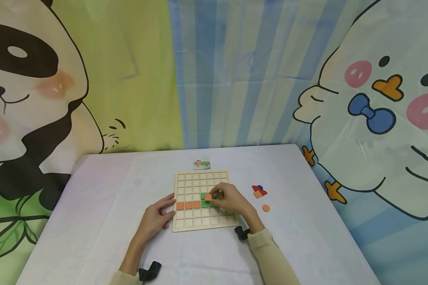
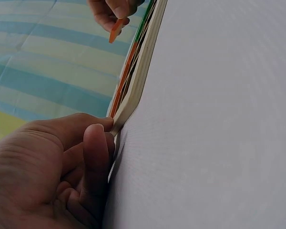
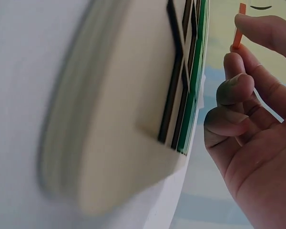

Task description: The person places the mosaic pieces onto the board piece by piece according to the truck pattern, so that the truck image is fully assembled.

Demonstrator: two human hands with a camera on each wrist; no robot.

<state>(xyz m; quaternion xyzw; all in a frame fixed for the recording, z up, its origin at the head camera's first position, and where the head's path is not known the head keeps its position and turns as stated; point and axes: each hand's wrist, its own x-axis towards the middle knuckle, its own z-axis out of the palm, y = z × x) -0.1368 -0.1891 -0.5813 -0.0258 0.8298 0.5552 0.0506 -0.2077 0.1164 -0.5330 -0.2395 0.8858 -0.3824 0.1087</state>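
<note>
Between thumb and fingers, my right hand [image 1: 232, 199] pinches an orange square tile [image 1: 208, 197] above the green tiles [image 1: 204, 204] on the wooden grid board [image 1: 185, 228]. The right wrist view shows that tile [image 3: 239, 26] edge-on, off the board, with the other fingers of my right hand [image 3: 257, 105] curled below it. My left hand [image 1: 156, 217] rests at the board's left edge, thumb and fingertips touching it. In the left wrist view my left hand [image 2: 62, 167] is against the board's corner. A row of orange tiles [image 1: 188, 205] lies left of the green ones.
Right of the board lie red pieces [image 1: 262, 192], a blue piece [image 1: 260, 187], an orange square [image 1: 258, 194] and an orange round piece [image 1: 266, 208]. A small pattern card [image 1: 201, 162] lies behind the board on the white table [image 1: 103, 213].
</note>
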